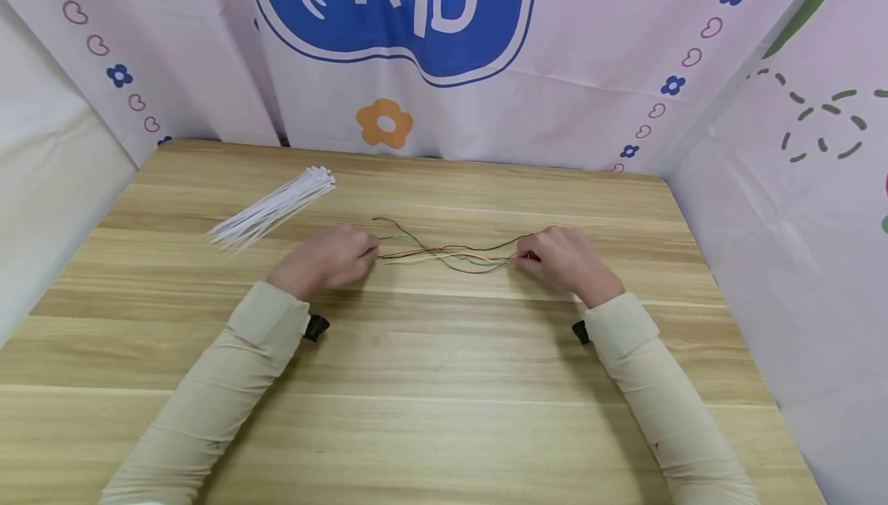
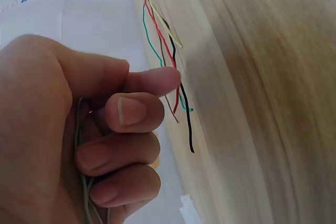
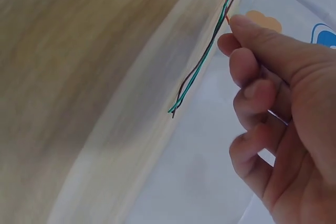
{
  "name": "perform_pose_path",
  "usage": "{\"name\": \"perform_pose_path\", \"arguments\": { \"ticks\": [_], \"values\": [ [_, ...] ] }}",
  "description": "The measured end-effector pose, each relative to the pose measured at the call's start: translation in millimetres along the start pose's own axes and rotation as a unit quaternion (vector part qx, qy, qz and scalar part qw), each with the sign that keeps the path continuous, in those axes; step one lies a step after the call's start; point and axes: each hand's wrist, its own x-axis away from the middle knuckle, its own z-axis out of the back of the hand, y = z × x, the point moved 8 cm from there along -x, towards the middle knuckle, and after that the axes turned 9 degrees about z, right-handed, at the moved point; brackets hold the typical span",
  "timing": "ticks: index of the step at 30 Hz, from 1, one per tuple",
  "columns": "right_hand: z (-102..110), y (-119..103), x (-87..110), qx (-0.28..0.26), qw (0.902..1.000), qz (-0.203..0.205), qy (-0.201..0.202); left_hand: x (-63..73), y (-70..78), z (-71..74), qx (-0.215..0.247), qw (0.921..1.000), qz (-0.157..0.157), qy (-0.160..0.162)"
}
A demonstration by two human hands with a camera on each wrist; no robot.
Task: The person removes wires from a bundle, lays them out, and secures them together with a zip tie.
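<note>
Several thin coloured wires (image 1: 444,249) lie loosely across one another on the wooden table between the two hands. At their left end the left hand (image 1: 338,257) pinches some of them, its other fingers curled. Red, black and green wire ends (image 2: 191,135) stick out past its fingertips in the left wrist view. Thin grey-green strands (image 2: 86,195) run behind those curled fingers; their kind is unclear. The right hand (image 1: 560,258) pinches at the right end, where an orange wire (image 3: 228,20) meets the thumb tip. Green and dark wires (image 3: 197,69) hang free beside that hand.
A bundle of white cable ties (image 1: 274,208) lies at the back left of the wooden table (image 1: 444,428). Printed cloth (image 1: 583,104) stands behind the table and along its sides. Dark wrist mounts (image 1: 316,328) show below the cuffs.
</note>
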Motion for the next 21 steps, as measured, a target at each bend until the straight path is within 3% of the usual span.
{"name": "perform_pose_path", "arguments": {
  "ticks": [9,21],
  "values": [
    [5,1,6.1,-0.038,0.9991,-0.018,0.010,5.4,7.0,4.1,0.020,0.9988,-0.035,0.028],
    [16,-26,0.5,-0.082,0.9961,0.010,0.030,7.2,28.0,6.0,0.051,0.9953,-0.076,0.031]
  ]
}}
